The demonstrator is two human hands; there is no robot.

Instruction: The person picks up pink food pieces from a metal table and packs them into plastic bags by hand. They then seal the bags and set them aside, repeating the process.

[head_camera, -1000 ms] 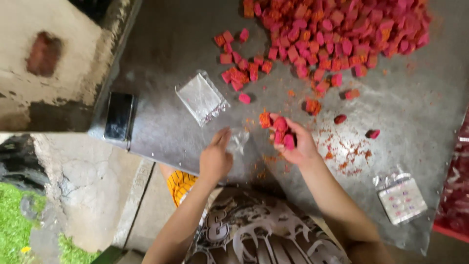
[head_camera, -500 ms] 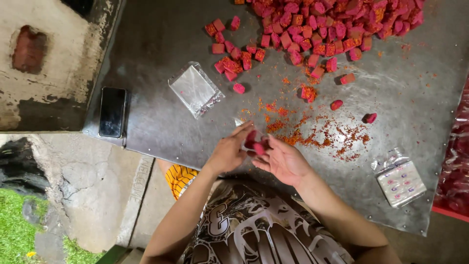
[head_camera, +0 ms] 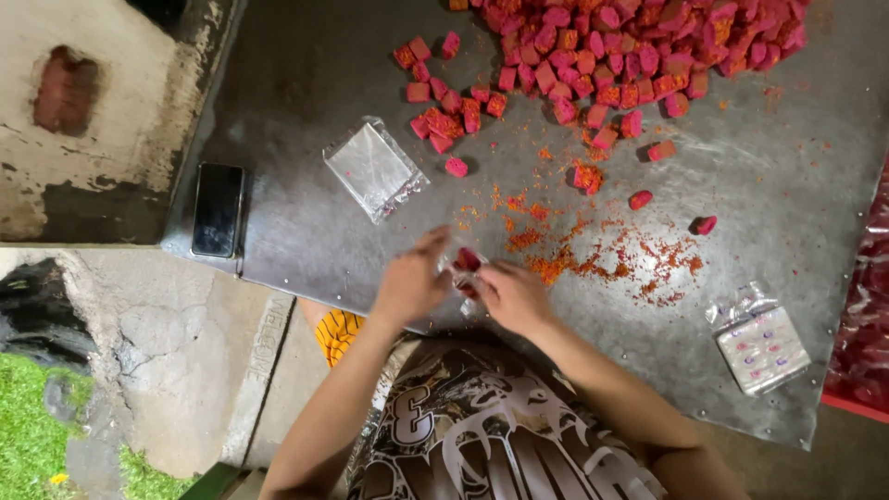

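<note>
Close together at the near edge of the grey metal surface (head_camera: 306,218): left hand (head_camera: 410,282) and right hand (head_camera: 512,296), almost touching. Between them, a small clear plastic bag (head_camera: 463,275) with red-pink cubes (head_camera: 468,259) showing inside. Fingers of the left hand pinched on the bag's left side, thumb stretched toward the top; fingers of the right hand curled shut on its right side. Bag held just above the surface, not resting on it as far as can be told.

Just beyond the hands, a scatter of orange-red crumbs (head_camera: 602,255) spread over the metal. Farther off, at the far edge, a large heap of red-pink and orange cubes (head_camera: 648,46), with a smaller cluster of the same cubes (head_camera: 444,102) split off to its left. Loose single cubes (head_camera: 704,224) lying between heap and crumbs.

Left of the crumbs, well apart from the hands, a flat stack of empty clear plastic bags (head_camera: 373,168). At the surface's left corner, a black phone (head_camera: 218,209), lying flat, screen dark. Near the right corner, a clear packet of small pale printed labels (head_camera: 761,344). Beyond the right edge, red plastic sheeting (head_camera: 866,315). Below, cracked concrete floor (head_camera: 157,343) and a strip of grass (head_camera: 28,435).
</note>
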